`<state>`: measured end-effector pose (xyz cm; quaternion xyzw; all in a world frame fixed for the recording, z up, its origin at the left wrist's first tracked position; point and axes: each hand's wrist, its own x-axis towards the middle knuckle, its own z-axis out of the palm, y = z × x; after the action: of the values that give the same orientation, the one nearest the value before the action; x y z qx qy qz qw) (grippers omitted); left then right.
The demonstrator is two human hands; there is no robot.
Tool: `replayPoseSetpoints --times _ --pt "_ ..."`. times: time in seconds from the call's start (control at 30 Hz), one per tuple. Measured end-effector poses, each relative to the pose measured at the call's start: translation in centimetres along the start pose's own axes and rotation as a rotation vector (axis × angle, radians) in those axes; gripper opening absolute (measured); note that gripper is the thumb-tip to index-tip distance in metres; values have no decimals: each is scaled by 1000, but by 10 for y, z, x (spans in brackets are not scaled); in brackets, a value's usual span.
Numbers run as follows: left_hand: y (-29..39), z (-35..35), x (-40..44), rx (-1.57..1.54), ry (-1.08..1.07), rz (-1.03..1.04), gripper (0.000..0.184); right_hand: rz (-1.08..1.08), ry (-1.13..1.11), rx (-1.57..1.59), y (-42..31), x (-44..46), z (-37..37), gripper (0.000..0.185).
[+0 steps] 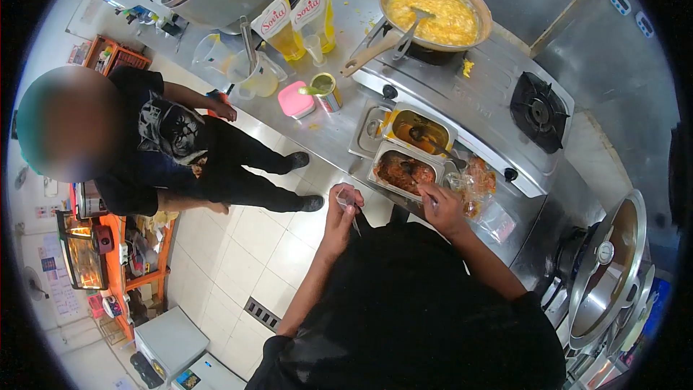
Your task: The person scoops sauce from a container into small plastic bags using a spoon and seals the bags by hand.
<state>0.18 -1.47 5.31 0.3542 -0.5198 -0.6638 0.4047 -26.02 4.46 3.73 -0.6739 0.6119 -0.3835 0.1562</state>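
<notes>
Pinched in my left hand is a small clear plastic bag, held over the counter's front edge. My right hand grips the handle of a spoon whose bowl is down in the chunky red-brown food. That food fills a steel container just in front of me. Behind it sits a second steel container of orange-brown sauce with a ladle resting in it. To the right of my right hand lie several clear bags with reddish contents.
A pan of yellow egg-like food with a spatula sits on the gas stove. An open can, a pink-lidded box, oil pouches and measuring jugs stand left. Another person stands at left; a large pot is right.
</notes>
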Motion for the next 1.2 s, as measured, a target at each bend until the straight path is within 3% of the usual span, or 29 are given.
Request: replayPoseSetpoints --times 0.1,0.17,0.4,0.47,0.5,0.57,0.6,0.67,0.7,0.77,0.9,0.97,1.07,1.2 --pt "3 6 0 19 18 -15 47 119 109 85 6 2 25 14" --pt "5 5 2 2 0 -38 46 428 180 307 4 7 39 18" --pt "7 6 3 7 -1 -45 46 536 86 548 5 19 37 32" --pt "3 4 4 20 4 -11 45 712 270 837 21 17 45 33" --pt "2 3 3 19 5 -9 45 710 269 837 29 14 43 33" --pt "0 1 4 -3 11 -15 44 953 287 986 43 9 35 31" --pt "0 1 5 -4 11 -10 44 947 287 985 40 9 35 31" --pt "1 0 4 -1 20 -28 44 564 359 667 30 3 36 18" --pt "3 -1 6 2 20 -23 44 559 360 670 26 7 29 18" --pt "5 2 5 1 37 -44 45 -270 -127 -14 13 9 6 12" --pt "2 0 9 24 27 -21 46 -122 -36 13 1 6 7 14" --pt "1 -1 8 20 29 -15 46 167 50 70 -1 3 9 14" --pt "0 -2 9 16 38 -20 46 375 108 259 8 0 35 16" --pt "4 -1 8 28 62 -11 46 468 72 364 -3 14 40 17"
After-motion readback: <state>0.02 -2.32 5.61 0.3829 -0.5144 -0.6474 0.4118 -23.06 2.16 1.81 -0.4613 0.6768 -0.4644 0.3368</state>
